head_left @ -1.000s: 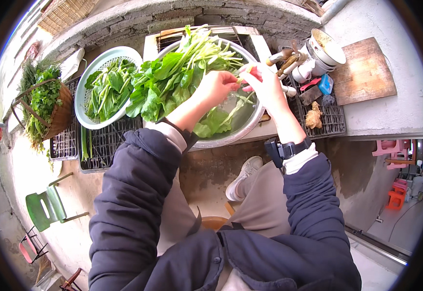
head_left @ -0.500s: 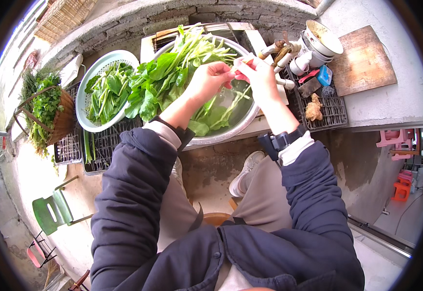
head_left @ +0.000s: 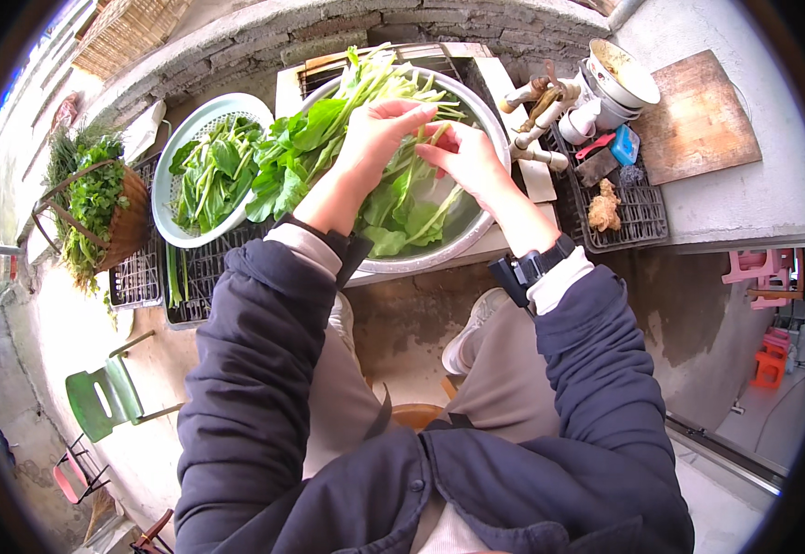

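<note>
My left hand (head_left: 375, 138), fingers closed, is over a grey basin (head_left: 402, 264) of water and leafy greens (head_left: 310, 129). What its fingertips hold is hidden. My right hand (head_left: 472, 157), just right of it, pinches a pale green stem (head_left: 439, 134); the two hands' fingers meet or overlap. Loose leaves (head_left: 388, 222) float below them. Left of the basin a mint colander (head_left: 164, 175) holds more cut greens (head_left: 208, 175).
A wicker basket (head_left: 121, 217) of herbs and black crates (head_left: 199, 286) stand left. Right are pipes (head_left: 522, 143), stacked bowls (head_left: 619, 74), a crate with ginger (head_left: 603, 208) and a cutting board (head_left: 702, 120). A green chair (head_left: 107, 402) stands lower left; stools (head_left: 770, 360) are at right.
My left hand has moved up and left, rising above my right hand's fingers, which have shifted slightly down and left with the stem.
</note>
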Available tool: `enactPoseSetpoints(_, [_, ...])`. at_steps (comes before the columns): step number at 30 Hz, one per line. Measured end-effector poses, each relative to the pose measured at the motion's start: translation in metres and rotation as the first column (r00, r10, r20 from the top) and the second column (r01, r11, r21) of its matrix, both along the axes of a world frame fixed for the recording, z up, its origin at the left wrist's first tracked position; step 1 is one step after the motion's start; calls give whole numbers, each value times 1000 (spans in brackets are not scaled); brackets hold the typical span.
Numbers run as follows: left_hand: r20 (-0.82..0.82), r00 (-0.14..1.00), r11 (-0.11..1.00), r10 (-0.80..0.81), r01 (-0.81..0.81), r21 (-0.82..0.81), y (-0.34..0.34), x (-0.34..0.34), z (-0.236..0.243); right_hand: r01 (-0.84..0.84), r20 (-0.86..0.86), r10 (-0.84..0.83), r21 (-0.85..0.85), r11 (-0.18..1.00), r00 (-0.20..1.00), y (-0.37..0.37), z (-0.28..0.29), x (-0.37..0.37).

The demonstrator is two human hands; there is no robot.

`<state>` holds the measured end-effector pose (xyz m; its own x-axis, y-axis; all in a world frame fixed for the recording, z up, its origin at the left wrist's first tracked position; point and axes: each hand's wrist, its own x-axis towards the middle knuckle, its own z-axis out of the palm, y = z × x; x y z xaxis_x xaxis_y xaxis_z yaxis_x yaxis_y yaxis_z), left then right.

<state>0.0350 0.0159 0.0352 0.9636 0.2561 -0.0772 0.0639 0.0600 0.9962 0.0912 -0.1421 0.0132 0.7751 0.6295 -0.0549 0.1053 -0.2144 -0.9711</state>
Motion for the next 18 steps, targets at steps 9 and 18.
enactPoseSetpoints(9, [-226, 915, 906, -335, 379, 190, 15, -3, -16, 136, -9, -137, 149, 979, 991, -7, 3, 12])
enactPoseSetpoints(18, [-135, 936, 906, -324, 348, 240, 3, 2, -31, 86, 37, -89, 76, 993, 995, -15, 6, 20])
